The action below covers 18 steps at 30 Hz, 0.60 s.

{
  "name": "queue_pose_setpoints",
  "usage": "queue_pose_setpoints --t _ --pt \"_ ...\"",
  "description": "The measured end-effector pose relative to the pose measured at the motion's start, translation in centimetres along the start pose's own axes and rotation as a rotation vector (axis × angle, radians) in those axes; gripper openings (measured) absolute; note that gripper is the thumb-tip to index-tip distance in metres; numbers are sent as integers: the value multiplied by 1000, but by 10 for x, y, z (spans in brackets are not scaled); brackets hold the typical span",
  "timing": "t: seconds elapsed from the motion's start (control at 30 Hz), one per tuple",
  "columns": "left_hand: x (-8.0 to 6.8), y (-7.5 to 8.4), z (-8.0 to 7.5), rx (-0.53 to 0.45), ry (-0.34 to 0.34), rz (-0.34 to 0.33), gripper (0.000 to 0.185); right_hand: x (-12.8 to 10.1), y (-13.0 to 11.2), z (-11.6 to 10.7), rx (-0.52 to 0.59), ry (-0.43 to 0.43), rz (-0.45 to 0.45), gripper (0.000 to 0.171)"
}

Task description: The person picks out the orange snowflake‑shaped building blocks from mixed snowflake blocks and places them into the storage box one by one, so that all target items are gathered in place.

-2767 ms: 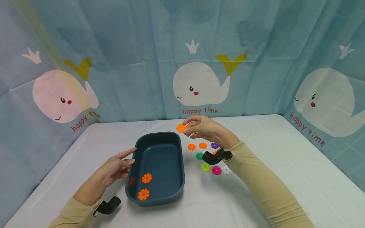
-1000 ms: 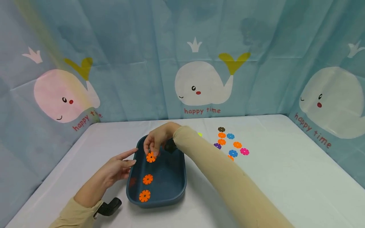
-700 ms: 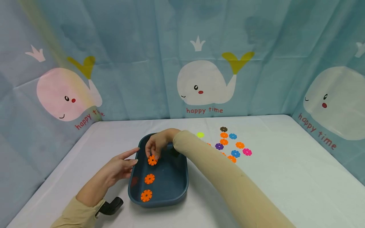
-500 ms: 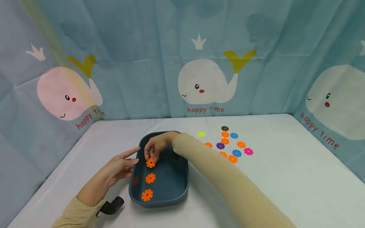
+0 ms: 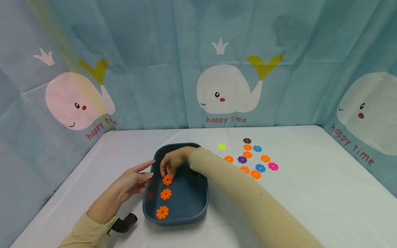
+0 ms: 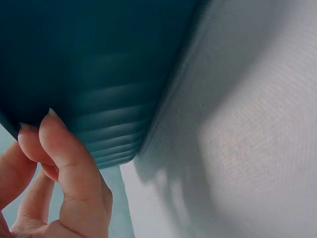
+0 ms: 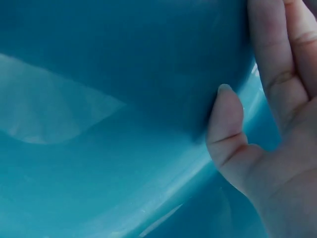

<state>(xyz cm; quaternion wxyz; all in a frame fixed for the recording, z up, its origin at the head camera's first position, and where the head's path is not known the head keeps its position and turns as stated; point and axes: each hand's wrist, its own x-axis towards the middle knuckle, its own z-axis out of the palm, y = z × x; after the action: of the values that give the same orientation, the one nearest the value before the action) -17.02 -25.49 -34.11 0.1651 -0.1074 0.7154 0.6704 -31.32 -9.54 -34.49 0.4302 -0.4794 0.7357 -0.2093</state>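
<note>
A dark teal tub (image 5: 198, 193) stands on the white table. Three orange flower-shaped discs lie in a row along its left side. My right hand (image 5: 170, 164) reaches down into the tub, and its fingertips touch the farthest orange disc (image 5: 167, 179). In the right wrist view the thumb (image 7: 225, 119) stands apart from the fingers over the tub's floor (image 7: 124, 99), with no disc at it. My left hand (image 5: 136, 179) rests against the tub's left outer wall (image 6: 99, 74), fingertips (image 6: 59, 148) on it and forefinger stretched past the rim.
Several loose discs (image 5: 252, 159) in orange, blue, purple, pink and brown lie on the table right of the tub, with a yellow-green one (image 5: 221, 146) nearer the tub. Blue whale-print curtains close in the table at the back and both sides.
My right hand picked an orange disc from the loose group, carried it left over the tub and lowered it to the tub's floor, in line with the other two. My left hand stayed put.
</note>
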Motion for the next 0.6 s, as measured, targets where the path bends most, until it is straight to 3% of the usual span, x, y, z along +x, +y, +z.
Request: queue_pose_setpoints --t 0.6 --pt "0 -1 -1 -18 -31 8 65 -5 -2 0 -46 50 39 27"
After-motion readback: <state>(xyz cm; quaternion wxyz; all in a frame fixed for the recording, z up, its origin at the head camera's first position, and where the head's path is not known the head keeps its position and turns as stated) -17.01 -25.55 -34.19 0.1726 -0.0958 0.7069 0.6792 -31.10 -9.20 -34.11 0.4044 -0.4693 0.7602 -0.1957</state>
